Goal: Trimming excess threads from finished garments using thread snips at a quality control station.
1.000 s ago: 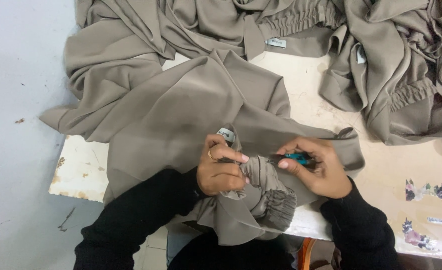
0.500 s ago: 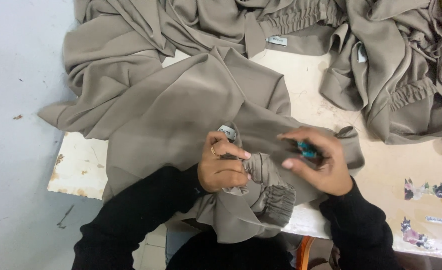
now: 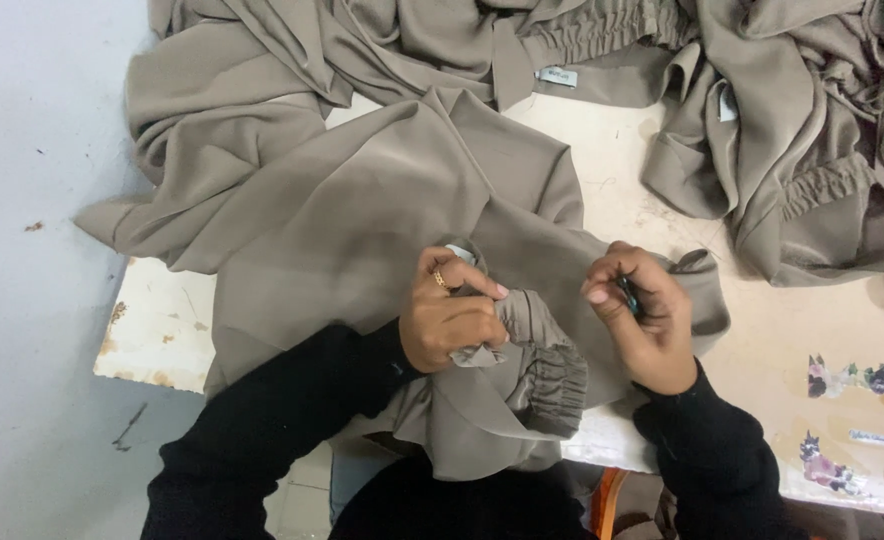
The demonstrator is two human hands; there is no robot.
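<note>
Nearest the body, an elasticated cuff [image 3: 552,385] of the taupe garment [image 3: 362,220] hangs off the front edge of the table [image 3: 162,330], pulled toward the lap so the gathered end sits right under the eyes. The left hand [image 3: 452,318], a ring on one finger, has its grip clenched on a bunch of the fabric just above that cuff, apparently pinching it up so a small stretch stands clear of the rest. Just beside it, the right hand [image 3: 642,315] grips a small dark teal tool [image 3: 627,295], probably a thread snipper, its tip angled toward the pinched fabric but apart from it. Beyond the hands, the garment's body spreads flat across the table. Farther back lie more taupe garments [image 3: 792,130] in heaps, with shirred bands and small white labels [image 3: 557,76] showing.
</note>
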